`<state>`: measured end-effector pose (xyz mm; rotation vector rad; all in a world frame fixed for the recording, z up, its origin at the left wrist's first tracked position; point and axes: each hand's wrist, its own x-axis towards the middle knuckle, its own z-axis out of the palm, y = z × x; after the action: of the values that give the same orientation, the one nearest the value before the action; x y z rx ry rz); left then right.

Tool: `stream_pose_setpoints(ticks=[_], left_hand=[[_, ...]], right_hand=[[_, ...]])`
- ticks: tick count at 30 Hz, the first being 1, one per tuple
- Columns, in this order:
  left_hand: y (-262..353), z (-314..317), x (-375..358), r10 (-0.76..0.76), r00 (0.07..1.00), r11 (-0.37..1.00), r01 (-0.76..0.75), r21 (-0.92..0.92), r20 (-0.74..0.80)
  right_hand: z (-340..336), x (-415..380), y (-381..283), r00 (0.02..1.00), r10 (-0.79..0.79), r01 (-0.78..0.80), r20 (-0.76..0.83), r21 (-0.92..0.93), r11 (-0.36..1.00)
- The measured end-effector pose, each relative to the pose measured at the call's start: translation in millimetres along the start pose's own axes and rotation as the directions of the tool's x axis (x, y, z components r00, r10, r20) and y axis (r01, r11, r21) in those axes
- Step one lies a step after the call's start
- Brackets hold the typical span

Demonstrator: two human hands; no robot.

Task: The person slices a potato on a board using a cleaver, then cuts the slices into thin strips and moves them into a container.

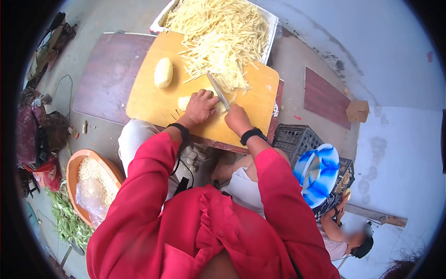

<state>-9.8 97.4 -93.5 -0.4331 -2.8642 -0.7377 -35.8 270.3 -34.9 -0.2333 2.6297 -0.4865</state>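
Note:
A kitchen knife is gripped in my right hand, its blade angled away from me across the yellow cutting board. My left hand presses with curled fingers on a peeled potato, close beside the blade. Part of that potato is hidden under the fingers. To the left on the board lies a whole peeled potato. Beyond the blade, a heap of potato strips spreads from the board into a white box.
An orange basin with pale pieces and a plastic bag stands at lower left, beside green leaves. At right are a black crate, a blue-and-white basin, a cardboard box and another person.

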Motion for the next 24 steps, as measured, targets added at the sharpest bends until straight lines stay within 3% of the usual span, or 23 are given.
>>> stream_pose_setpoints(ticks=[8, 14, 24], left_hand=[[-1.8, 1.1, 0.6, 0.006, 1.0, 1.0, -0.006, 0.014, -0.023], [2.0, -1.2, -1.6, 0.008, 1.0, 1.0, -0.007, 0.022, -0.024], [0.4, 2.1, -2.2, 0.012, 0.999, 1.0, -0.011, 0.017, -0.031]], right_hand=[[-7.3, 4.7, -4.2, 0.99, 0.068, -0.06, -0.124, 0.071, 0.996], [-23.0, -28.7, 6.7, 0.999, 0.013, -0.011, -0.051, 0.04, 0.999], [-17.1, -36.2, 1.9, 0.996, 0.076, -0.076, 0.056, 0.006, 0.997]])
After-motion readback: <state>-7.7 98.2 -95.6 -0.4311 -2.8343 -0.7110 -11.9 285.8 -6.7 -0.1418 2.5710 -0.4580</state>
